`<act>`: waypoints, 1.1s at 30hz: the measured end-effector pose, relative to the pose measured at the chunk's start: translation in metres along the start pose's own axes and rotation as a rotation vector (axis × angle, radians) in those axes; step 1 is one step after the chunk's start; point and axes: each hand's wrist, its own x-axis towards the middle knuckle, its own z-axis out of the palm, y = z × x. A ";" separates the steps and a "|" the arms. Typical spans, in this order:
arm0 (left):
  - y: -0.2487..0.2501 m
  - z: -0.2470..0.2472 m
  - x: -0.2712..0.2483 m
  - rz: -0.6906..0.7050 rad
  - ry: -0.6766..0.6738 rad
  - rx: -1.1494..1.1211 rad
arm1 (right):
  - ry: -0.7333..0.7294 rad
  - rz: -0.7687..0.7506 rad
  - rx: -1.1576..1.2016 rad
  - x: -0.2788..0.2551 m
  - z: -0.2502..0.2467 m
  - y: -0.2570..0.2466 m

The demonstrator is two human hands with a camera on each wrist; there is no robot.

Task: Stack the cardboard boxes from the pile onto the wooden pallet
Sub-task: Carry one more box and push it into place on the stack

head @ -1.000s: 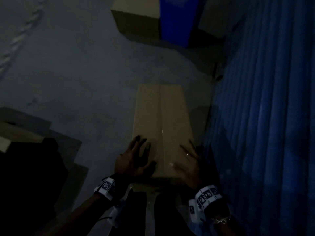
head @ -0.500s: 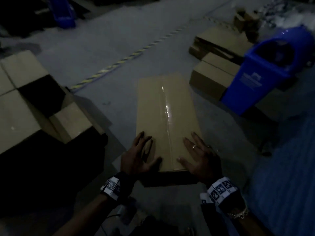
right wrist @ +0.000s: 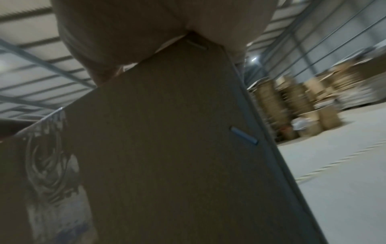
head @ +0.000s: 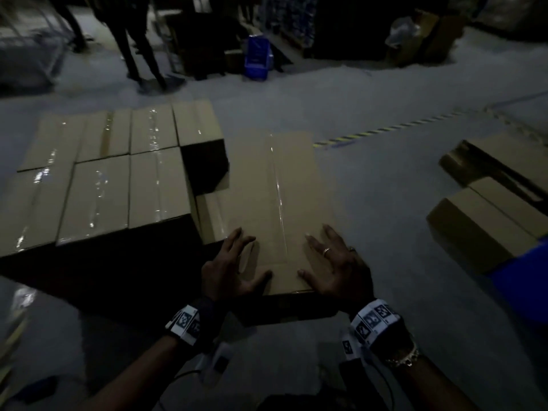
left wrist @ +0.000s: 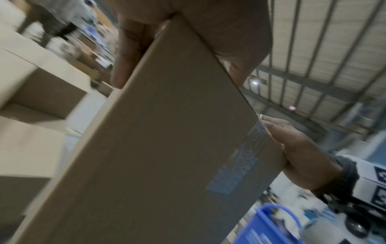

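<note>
Grey concrete floor (head: pixel 385 203). A block of boxes (head: pixel 103 179) stands at my left, loose boxes (head: pixel 486 226) lie at my right; striped line (head: pixel 385 130) and blue container (head: pixel 257 57) farther off.

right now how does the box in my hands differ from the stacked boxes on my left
The carried box has the left hand and right hand spread over its near corners; the stacked boxes are untouched. The carried box is alone, right of them; the stacked boxes sit packed edge to edge. Both are brown cardboard with clear tape along the top seam.
</note>
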 end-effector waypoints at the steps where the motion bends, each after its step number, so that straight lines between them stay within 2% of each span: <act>1: -0.008 -0.003 0.005 -0.019 0.010 0.008 | -0.022 -0.015 0.003 0.012 0.006 -0.004; 9: -0.066 -0.009 0.067 -0.140 0.029 0.100 | -0.086 -0.111 0.052 0.113 0.056 -0.013; 20: -0.124 0.027 0.187 -0.308 0.007 0.171 | -0.221 -0.190 0.157 0.269 0.124 0.025; 27: -0.154 0.037 0.232 -0.371 -0.020 0.180 | -0.304 -0.212 0.185 0.331 0.159 0.032; 33: -0.193 0.040 0.263 -0.408 -0.026 0.156 | -0.321 -0.227 0.189 0.377 0.191 0.022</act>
